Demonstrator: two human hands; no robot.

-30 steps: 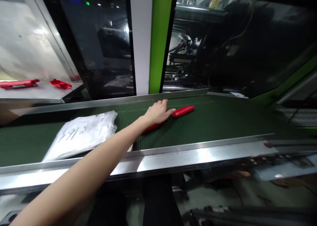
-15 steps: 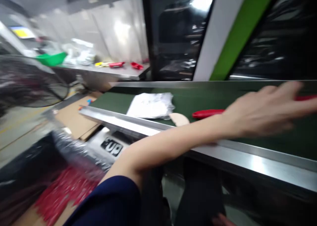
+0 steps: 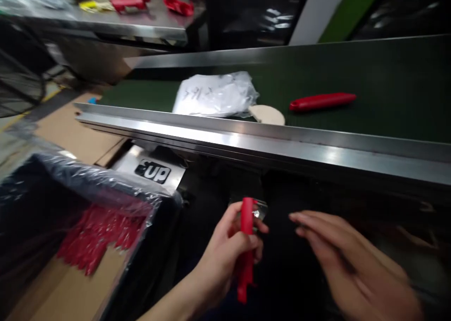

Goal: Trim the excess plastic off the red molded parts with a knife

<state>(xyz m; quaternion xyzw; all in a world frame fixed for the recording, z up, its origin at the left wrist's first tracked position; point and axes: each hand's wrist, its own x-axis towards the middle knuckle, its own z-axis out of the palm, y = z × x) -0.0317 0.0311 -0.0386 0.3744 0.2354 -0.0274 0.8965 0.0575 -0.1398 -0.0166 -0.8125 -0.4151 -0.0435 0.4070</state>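
gripping a red plastic handle [image 3: 245, 246] in the left hand [image 3: 225, 253], fingers [image 3: 243, 240] wrapped round its middle, part standing roughly upright, top end poking above the thumb and bottom end hanging below the palm. right hand [image 3: 347, 262] sits just to the right of it, flat and open, fingers together and pointing left toward the red part, not touching it, holding nothing. both hands are low, below the steel side rail [image 3: 268, 140] of the conveyor. up and beyond the hands, on the green belt [image 3: 394, 91], a second red handle [image 3: 322, 101] lies flat on its side, well apart from both hands, up and right of the left one. left of that, straight above the left hand on the belt, a pale round disc [image 3: 268, 114] sits against the rail, touching or just under the edge of a crumpled white plastic bag [image 3: 214, 95] with handwriting on it. down-left of the left hand, a dark box lined with clear film [image 3: 105, 185] holds a heap of red parts [image 3: 95, 236], blurred, can't tell their exact shape. between box and rail, a metal plate with a black "up" label [image 3: 155, 172]. far upper left, a steel table [image 3: 141, 27] carries more red parts [image 3: 128, 3] and something yellow, too blurred to identify.
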